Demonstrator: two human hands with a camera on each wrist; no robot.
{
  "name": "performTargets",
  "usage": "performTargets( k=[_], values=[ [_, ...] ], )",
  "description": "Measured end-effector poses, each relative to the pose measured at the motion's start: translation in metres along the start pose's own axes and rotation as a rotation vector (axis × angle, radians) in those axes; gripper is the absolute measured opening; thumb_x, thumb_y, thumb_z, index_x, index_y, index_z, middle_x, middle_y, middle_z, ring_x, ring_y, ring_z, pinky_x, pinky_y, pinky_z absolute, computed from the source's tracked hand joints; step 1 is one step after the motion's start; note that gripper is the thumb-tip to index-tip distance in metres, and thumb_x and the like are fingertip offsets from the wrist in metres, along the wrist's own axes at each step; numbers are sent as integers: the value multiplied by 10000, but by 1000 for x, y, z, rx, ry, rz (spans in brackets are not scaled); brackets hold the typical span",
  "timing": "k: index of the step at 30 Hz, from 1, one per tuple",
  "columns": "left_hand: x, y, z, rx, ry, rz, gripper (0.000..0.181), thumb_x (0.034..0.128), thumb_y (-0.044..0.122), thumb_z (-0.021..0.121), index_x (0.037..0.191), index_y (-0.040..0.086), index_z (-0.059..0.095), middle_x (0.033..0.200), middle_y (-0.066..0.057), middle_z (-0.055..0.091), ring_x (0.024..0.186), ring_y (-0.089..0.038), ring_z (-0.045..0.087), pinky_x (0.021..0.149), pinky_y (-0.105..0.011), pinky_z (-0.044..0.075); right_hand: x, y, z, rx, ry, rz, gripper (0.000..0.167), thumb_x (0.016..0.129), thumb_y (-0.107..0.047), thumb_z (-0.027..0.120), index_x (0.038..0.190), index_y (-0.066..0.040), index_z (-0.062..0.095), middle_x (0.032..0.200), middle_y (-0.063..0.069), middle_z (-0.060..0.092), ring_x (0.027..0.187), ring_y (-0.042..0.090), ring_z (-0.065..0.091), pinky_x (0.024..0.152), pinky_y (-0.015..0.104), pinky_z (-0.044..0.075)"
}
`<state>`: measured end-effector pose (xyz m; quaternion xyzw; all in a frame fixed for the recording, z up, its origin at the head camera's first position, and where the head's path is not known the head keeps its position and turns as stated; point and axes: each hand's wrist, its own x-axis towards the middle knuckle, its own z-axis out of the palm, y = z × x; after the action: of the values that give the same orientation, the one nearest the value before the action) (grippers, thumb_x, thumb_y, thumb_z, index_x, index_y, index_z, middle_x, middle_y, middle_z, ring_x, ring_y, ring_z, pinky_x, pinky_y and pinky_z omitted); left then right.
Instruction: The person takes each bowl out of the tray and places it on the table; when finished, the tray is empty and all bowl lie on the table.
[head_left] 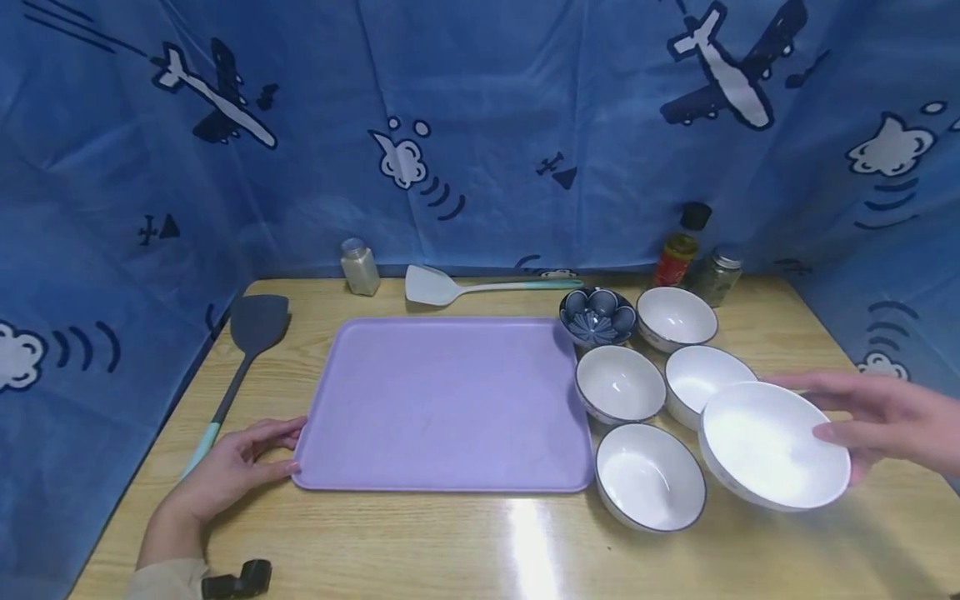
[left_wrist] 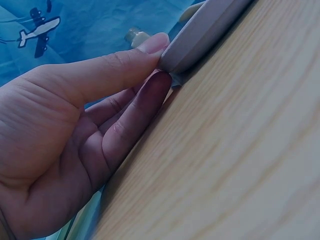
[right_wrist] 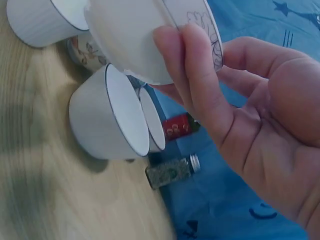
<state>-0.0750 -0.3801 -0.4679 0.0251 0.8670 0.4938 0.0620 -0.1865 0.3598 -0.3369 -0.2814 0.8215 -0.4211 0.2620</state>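
My left hand (head_left: 232, 467) pinches the near left corner of a lilac tray (head_left: 450, 408), thumb on the rim and fingers low against its edge, as the left wrist view shows. On the right, my right hand (head_left: 892, 421) holds a large white bowl (head_left: 772, 446) by its right side, tilted and raised above the table. Its patterned outer wall and underside show in the right wrist view. Close beside the held bowl stand a white bowl (head_left: 652, 479) at the front, another white bowl (head_left: 705, 379) partly hidden behind it, and a third bowl (head_left: 621, 383).
Behind these stand a dark patterned bowl (head_left: 596, 317) by the tray's corner, a white bowl (head_left: 677, 317), a red-labelled bottle (head_left: 677, 250) and a spice jar (head_left: 717, 275). A white spatula (head_left: 435, 286) and a shaker (head_left: 360, 268) lie beyond the tray. A grey spatula (head_left: 255, 325) lies left.
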Motion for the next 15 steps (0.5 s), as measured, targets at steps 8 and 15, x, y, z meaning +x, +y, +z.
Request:
performTargets(
  k=[8,15],
  values=[
    [0,-1,0,-15,-7,-1,609,894,241,756,1431,57,533,1328,-140,609,1100,27,607,946,-49,415,-9,19,0,88,-48,115,589,1022,-9,497,1507,-331,404,1324,-374,489,931,151,705,570,456,596],
    [-1,-4,-1,-18,-3,20,603,898,213,751,1430,39,527,1323,-136,606,1083,13,620,932,-72,449,-13,35,4,237,-162,21,606,1009,95,423,1546,-171,340,1409,-241,528,1045,143,678,563,484,592]
  ],
)
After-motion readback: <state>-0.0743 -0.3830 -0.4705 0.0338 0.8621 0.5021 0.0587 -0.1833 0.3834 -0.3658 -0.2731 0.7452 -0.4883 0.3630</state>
